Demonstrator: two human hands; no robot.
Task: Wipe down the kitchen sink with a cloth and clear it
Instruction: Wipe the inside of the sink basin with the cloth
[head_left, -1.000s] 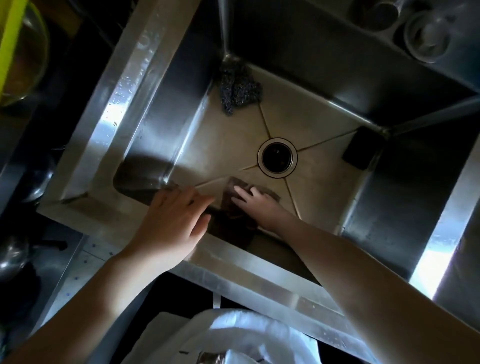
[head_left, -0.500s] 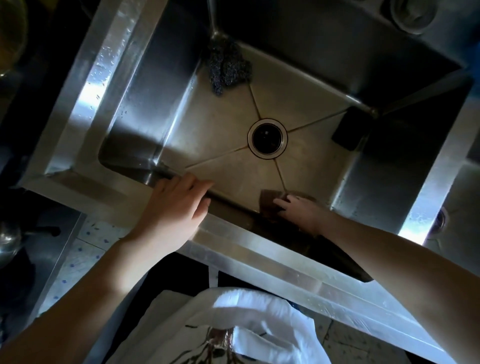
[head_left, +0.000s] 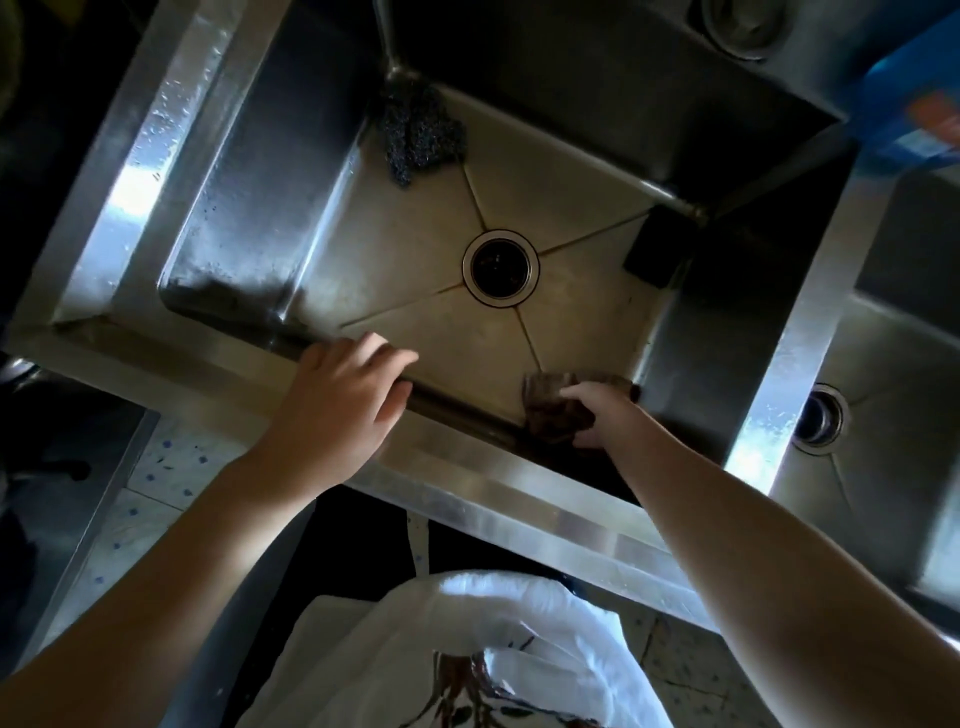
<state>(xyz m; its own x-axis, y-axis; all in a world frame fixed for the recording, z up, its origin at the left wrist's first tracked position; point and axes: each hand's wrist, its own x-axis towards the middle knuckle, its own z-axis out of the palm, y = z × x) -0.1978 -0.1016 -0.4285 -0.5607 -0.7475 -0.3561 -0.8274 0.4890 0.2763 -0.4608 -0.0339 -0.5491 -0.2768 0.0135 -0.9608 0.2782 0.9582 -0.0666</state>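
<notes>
A steel sink (head_left: 244, 171) fills the view, its round drain (head_left: 500, 269) in the middle of the floor. My right hand (head_left: 605, 418) grips a dark brown cloth (head_left: 548, 402) against the sink floor at the near right corner, close to the front wall. My left hand (head_left: 343, 402) rests on the sink's front rim, fingers draped over the inner edge, holding nothing. A grey steel-wool scourer (head_left: 418, 132) lies in the far left corner. A dark sponge (head_left: 657, 249) leans at the far right wall.
A second basin (head_left: 893, 415) with its own drain (head_left: 821, 418) lies to the right. A blue package (head_left: 914, 88) stands at the top right. A white garment (head_left: 467, 654) is at the bottom, with tiled floor (head_left: 171, 467) below the sink front.
My right hand has slid the cloth along the sink floor from near the drain toward the near right corner. The left hand stayed on the front rim.
</notes>
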